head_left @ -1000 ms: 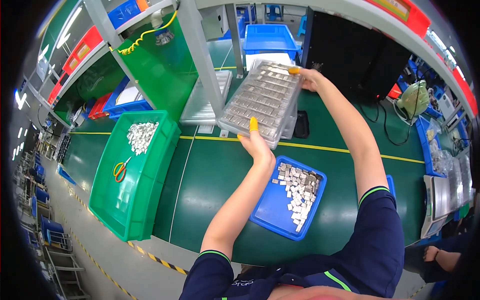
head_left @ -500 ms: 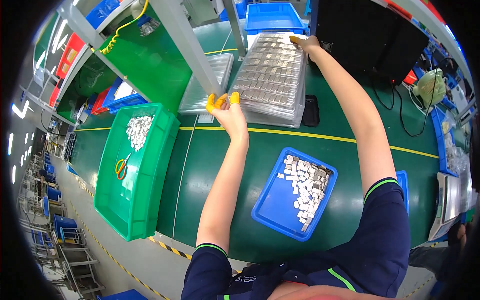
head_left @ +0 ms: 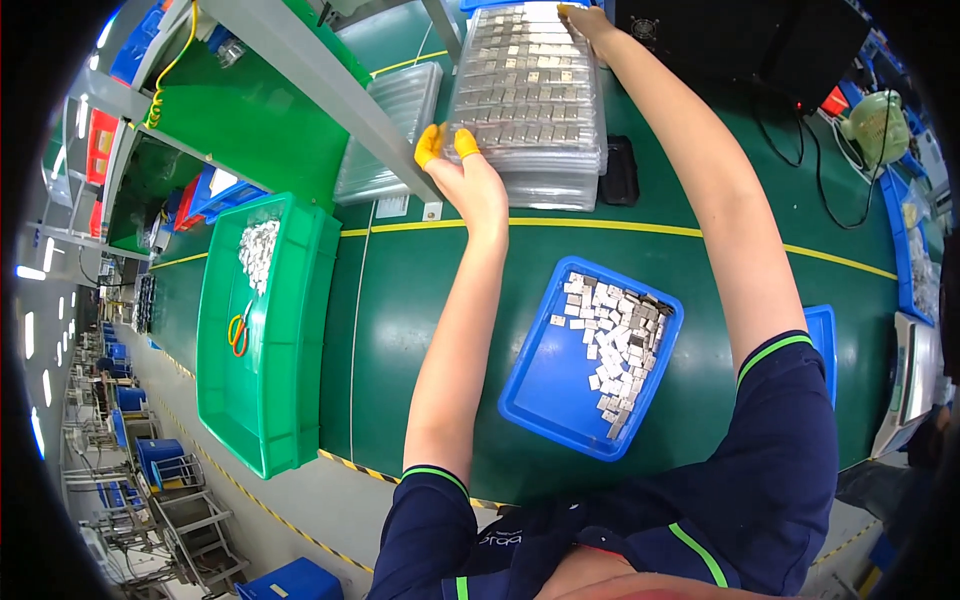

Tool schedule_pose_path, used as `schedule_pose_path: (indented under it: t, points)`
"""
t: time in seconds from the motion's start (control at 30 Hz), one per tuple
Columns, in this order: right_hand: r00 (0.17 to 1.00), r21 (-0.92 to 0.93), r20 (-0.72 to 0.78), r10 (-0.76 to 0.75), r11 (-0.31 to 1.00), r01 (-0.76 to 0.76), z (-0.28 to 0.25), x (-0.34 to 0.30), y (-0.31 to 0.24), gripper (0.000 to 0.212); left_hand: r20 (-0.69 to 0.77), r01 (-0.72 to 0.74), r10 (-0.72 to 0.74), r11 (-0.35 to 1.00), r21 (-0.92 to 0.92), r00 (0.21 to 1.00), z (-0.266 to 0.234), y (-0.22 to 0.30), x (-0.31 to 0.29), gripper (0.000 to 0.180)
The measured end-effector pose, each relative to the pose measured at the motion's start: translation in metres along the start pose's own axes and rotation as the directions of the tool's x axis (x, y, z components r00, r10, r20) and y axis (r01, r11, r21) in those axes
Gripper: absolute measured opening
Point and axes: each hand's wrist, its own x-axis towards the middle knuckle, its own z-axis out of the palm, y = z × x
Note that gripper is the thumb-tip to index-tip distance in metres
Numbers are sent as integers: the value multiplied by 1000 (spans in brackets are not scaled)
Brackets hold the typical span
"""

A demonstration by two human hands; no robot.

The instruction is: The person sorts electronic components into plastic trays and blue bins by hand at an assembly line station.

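Observation:
Yellow finger covers show on both my hands. At the near left corner of a stack of clear plastic trays, my left hand has its thumb and fingers apart, the thumb by the tray edge. My right hand grips the far right corner of the top plastic tray, a yellow-covered fingertip over its rim; the other fingers are partly hidden. Rows of small silver-grey rectangular pieces fill that tray. Nearer me lies a blue tray with a heap of small white and grey blocks.
Left of me stands a green bin with white pieces and orange-handled scissors. More clear trays lie behind a grey post. A black case sits beside the stack; a black machine and cables are at far right.
The view has shifted, so the table's things sit higher in it. My left hand has come closer to the tray's near left corner. My right hand stays at the far right corner.

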Motion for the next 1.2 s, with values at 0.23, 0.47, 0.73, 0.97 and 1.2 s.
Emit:
schedule_pose_path:
  t: [0.23, 0.47, 0.73, 0.97, 1.2]
  points:
    - [987, 220, -2, -160, 963, 157, -5, -26, 2, 56, -7, -28, 28, 998, 54, 1000, -6, -7, 5, 37]
    - [778, -131, -68, -625, 778, 614, -45, -151, -4, 52, 292, -289, 212, 923, 254, 933, -78, 4, -51, 57]
    - [971, -932, 128, -202, 311, 188, -280, -449, -26, 45, 849, -425, -99, 832, 357, 519, -168, 20, -124, 44]
    - [867, -718, -462, -190, 653, -240, -334, -581, 86, 43, 704, -144, -225, 894, 424, 674, -184, 0, -154, 26]
    - [751, -757, -511, -417, 633, -163, -280, -597, 87, 36, 671, 350, -461, 886, 305, 581, -180, -2, -168, 29]
